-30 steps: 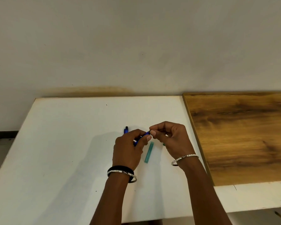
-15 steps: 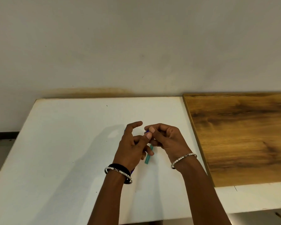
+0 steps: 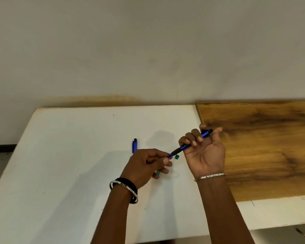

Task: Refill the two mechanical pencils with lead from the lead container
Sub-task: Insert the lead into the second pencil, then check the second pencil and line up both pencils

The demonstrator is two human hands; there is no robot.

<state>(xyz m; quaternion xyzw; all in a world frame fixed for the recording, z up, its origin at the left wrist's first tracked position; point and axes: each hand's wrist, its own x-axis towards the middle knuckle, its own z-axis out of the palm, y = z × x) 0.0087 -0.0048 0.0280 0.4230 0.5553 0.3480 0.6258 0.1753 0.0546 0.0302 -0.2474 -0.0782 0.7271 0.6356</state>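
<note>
Right grip [image 3: 204, 152] curled round the blue pencil [image 3: 177, 151], left grip [image 3: 144, 164] pinching its tip. Lead container [image 3: 177, 156] on the surface [image 3: 69, 155] beneath, other pencil [image 3: 134, 146] at 11 o'clock. I'd keep the barrel steady, no forcing.

Blue pencil [image 3: 192, 143], teal lead container [image 3: 158, 172], white table [image 3: 69, 155], wood-grain board [image 3: 262, 147]

— The pencils?
— One blue pencil [image 3: 190, 144] slants between the hands, black grip low. The second pencil [image 3: 134, 145] lies flat on the white table [image 3: 77, 155]
— The lead container [image 3: 177, 156]?
— Teal, lying flat, mostly hidden under the left hand [image 3: 146, 164]
</note>
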